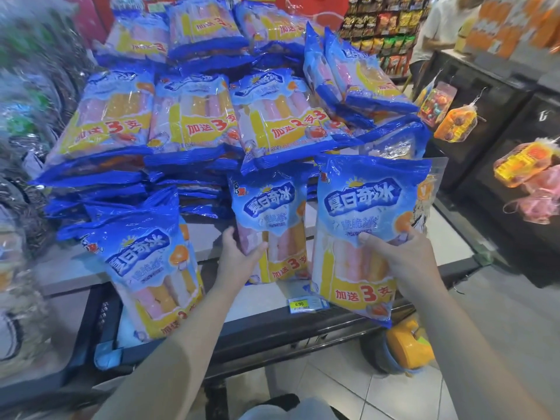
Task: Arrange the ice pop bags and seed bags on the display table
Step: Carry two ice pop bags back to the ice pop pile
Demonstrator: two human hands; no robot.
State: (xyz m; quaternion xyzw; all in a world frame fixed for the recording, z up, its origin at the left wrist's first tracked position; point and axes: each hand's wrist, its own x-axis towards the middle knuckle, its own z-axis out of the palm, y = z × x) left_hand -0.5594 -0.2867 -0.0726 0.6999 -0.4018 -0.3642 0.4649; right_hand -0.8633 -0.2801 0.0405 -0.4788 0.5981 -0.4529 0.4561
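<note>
Blue ice pop bags with pink and yellow sticks are piled high on the display table (212,237). My left hand (239,256) grips the middle upright ice pop bag (269,213) at its left edge. My right hand (403,259) holds another upright ice pop bag (360,213) over the table's front right edge; a clear bag (430,189) shows behind it. A third ice pop bag (148,262) leans upright at the front left, untouched. Flat stacks of ice pop bags (194,116) fill the back. On the far left lie blurred dark bags (27,122), possibly seeds.
A price tag (300,304) sits on the table's front rail. A yellow object (409,347) is on the floor under the right corner. Orange and pink net bags (521,165) hang on a black counter at right. A person (439,28) stands by snack shelves behind.
</note>
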